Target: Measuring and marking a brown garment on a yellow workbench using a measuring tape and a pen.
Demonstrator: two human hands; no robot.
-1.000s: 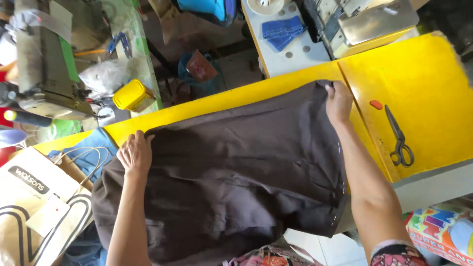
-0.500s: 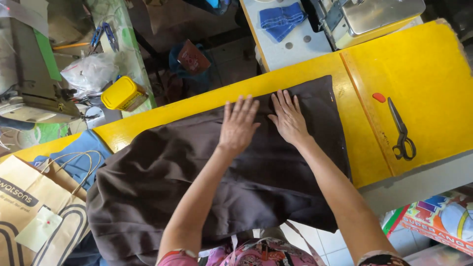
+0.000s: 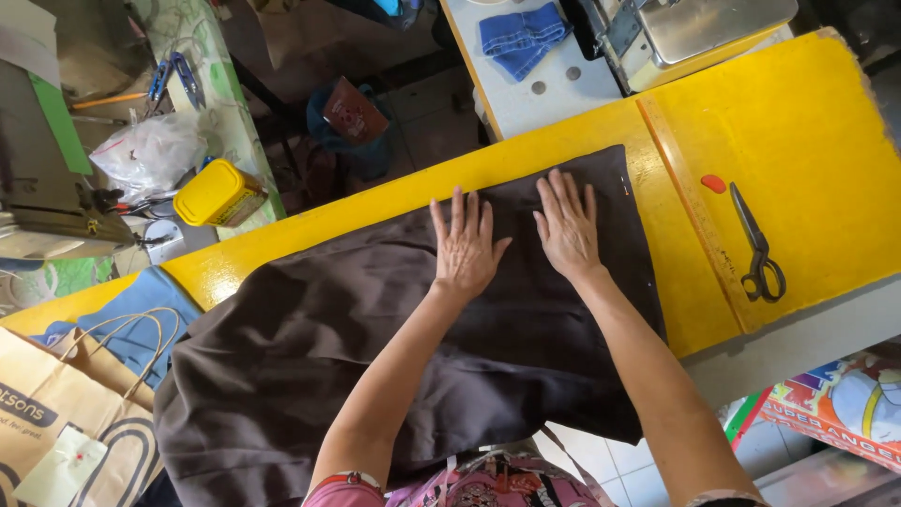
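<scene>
A large dark brown cloth (image 3: pixel 310 347) lies spread over a yellow table (image 3: pixel 807 141), its near edge hanging off toward me. My left hand (image 3: pixel 465 246) rests flat on the cloth with fingers spread, near the far edge. Just to its right my right hand (image 3: pixel 568 225) also presses flat on the cloth, fingers apart. Neither hand holds anything. Black scissors (image 3: pixel 758 249) lie on the yellow table right of the cloth, beside a long wooden ruler (image 3: pixel 694 202) and a small red chalk piece (image 3: pixel 713 183).
A sewing machine (image 3: pixel 685 28) and folded blue denim (image 3: pixel 521 38) sit on the far white table. A yellow box (image 3: pixel 218 192) and a plastic bag (image 3: pixel 150 150) lie at the left. A brown paper bag (image 3: pixel 56 422) stands at the lower left.
My hands, first wide apart at the cloth's left and right ends, came together at its far middle and now lie flat side by side. The cloth lies smoother.
</scene>
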